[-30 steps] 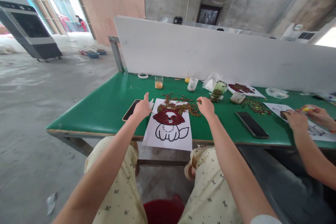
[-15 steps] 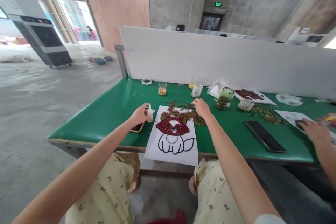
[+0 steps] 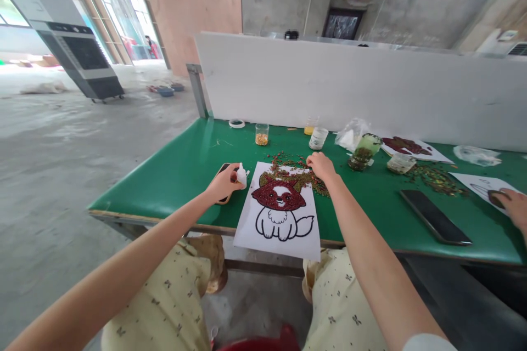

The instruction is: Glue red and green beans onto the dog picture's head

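My left hand (image 3: pixel 224 184) is closed around a small white squeeze bottle (image 3: pixel 242 176) with its nozzle up, just above a phone (image 3: pixel 224 199) on the table. To the right lies a white sheet with a fox-like drawing (image 3: pixel 276 223). Dark red bits cover much of its face, and greenish ones fill the ears; the body is bare outline. Loose red and green seeds (image 3: pixel 284 161) are spread over and beyond the sheet's top edge. At their right side is my right hand (image 3: pixel 323 168), fingertips drawn together; anything between them is too small to make out.
On the green table (image 3: pixel 164 173) stand a cup of yellow kernels (image 3: pixel 262 135), a clear cup (image 3: pixel 318 139) and a tilted green jar (image 3: pixel 364 152). A black phone (image 3: pixel 434 217) lies right. Another person's hand (image 3: pixel 513 205) touches a second drawing. A white partition (image 3: pixel 329 88) runs behind.
My right hand's fingers have drawn closer together by the seeds. My left hand still holds the bottle, now a little more upright. The whole view has shifted slightly.
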The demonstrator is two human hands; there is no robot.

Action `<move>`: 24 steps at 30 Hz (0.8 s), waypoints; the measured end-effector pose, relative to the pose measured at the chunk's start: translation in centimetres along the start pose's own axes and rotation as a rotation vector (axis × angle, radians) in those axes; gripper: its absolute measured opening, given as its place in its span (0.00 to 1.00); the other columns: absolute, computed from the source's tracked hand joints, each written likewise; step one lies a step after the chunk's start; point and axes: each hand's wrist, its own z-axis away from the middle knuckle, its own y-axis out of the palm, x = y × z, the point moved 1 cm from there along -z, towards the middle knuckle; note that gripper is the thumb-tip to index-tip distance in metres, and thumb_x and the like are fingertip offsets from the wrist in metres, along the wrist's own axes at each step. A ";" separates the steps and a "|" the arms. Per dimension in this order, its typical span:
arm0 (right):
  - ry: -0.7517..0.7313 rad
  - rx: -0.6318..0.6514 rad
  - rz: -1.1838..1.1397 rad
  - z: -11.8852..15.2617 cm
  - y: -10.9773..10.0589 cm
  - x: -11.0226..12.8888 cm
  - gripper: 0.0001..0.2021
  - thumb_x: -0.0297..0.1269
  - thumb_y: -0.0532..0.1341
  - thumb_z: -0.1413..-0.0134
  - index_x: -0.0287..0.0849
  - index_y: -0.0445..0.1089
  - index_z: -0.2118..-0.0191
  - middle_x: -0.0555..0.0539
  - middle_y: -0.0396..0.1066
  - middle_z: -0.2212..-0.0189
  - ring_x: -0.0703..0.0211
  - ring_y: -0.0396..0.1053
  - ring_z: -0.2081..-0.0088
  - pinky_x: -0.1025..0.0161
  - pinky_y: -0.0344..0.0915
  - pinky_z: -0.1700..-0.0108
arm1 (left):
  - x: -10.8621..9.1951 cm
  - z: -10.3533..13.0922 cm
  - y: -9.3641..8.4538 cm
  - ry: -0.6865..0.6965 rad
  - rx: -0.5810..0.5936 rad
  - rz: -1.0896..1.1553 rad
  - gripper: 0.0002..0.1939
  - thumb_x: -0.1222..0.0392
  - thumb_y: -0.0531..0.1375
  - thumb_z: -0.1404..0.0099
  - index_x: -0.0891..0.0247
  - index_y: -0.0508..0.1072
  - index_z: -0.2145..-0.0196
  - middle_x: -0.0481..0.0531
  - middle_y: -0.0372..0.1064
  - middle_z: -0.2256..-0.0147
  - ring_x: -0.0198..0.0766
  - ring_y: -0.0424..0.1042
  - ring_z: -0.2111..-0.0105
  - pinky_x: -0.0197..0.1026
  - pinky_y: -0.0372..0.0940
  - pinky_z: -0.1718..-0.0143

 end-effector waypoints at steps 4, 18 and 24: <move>0.004 0.027 -0.002 -0.2 -0.2 0.2 0.08 0.30 0.54 0.43 0.43 0.71 0.67 0.45 0.67 0.64 0.57 0.59 0.59 0.66 0.53 0.68 | -0.1 0.0 0.1 -0.008 -0.005 -0.009 0.35 0.60 0.64 0.57 0.63 0.62 0.49 0.47 0.70 0.68 0.41 0.71 0.66 0.46 0.64 0.58; 0.051 0.129 0.013 -0.5 -0.2 0.4 0.08 0.30 0.55 0.45 0.42 0.72 0.66 0.44 0.68 0.61 0.57 0.61 0.58 0.66 0.56 0.66 | -1.4 0.7 -1.5 -0.075 -0.121 0.116 0.33 0.60 0.65 0.58 0.65 0.64 0.53 0.54 0.70 0.62 0.45 0.70 0.58 0.51 0.62 0.52; 0.051 0.144 0.039 -0.2 -0.4 0.6 0.09 0.30 0.55 0.45 0.42 0.72 0.66 0.44 0.69 0.63 0.57 0.62 0.58 0.66 0.57 0.65 | -1.7 1.0 -1.8 -0.088 -0.140 0.130 0.33 0.59 0.65 0.58 0.64 0.64 0.53 0.52 0.69 0.63 0.43 0.70 0.60 0.50 0.63 0.53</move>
